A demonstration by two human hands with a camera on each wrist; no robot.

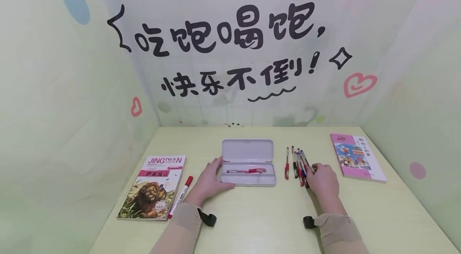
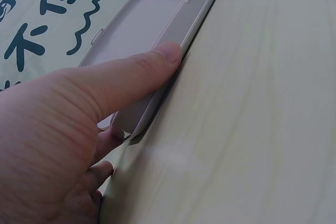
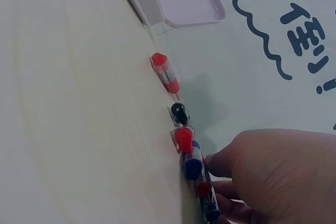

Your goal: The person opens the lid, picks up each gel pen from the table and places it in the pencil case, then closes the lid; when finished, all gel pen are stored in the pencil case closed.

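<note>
An open grey pencil case (image 1: 268,181) lies mid-table with its lid (image 1: 247,150) raised and one red pen (image 1: 246,171) inside. My left hand (image 1: 220,174) grips the case's left end. In the left wrist view its thumb (image 2: 157,59) presses the case's front wall (image 2: 197,22), with the fingers curled round the end. Right of the case lies a row of several pens (image 1: 298,164), and one red pen (image 1: 287,163) lies slightly apart. My right hand (image 1: 314,169) pinches the rightmost pens; its thumb (image 3: 212,162) sits against a blue-capped pen (image 3: 193,167).
A lion-cover book (image 1: 153,188) lies at the left with a red marker (image 1: 181,196) beside it. A pink book (image 1: 356,157) lies at the right. Pale walls with lettering close in the back and both sides of the table (image 1: 252,222).
</note>
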